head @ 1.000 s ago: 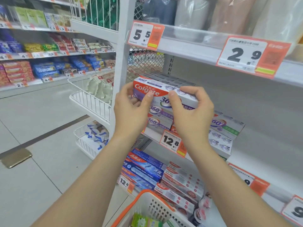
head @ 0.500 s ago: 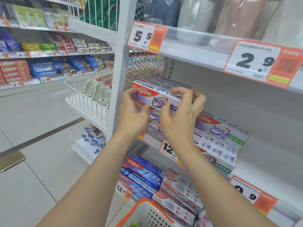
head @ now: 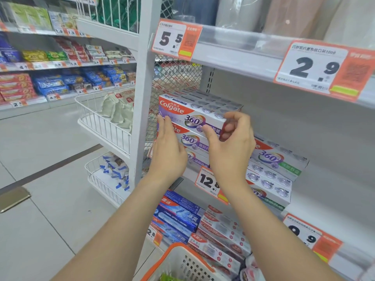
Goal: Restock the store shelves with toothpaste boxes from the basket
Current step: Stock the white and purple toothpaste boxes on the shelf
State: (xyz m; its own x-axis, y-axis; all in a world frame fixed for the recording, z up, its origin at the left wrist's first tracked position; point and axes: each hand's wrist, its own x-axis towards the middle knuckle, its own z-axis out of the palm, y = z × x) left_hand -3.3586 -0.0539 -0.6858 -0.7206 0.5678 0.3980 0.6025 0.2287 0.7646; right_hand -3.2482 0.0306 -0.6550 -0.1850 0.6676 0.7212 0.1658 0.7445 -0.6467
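I'm seeing white toothpaste boxes (head: 192, 116) with red and purple print mid-frame, orange-and-white price tags (head: 177, 38), and a white basket (head: 182, 262) with an orange rim at the bottom.

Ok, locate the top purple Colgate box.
Head view, centre: the purple Colgate box tops the left stack above the 12.8 tag, left hand touching one end, right hand pinching the other.

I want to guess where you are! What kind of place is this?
Most likely a shop aisle: white metal shelves carry orange-and-white price tags and stacked red-and-white Colgate toothpaste boxes, with an orange-rimmed plastic shopping basket below.
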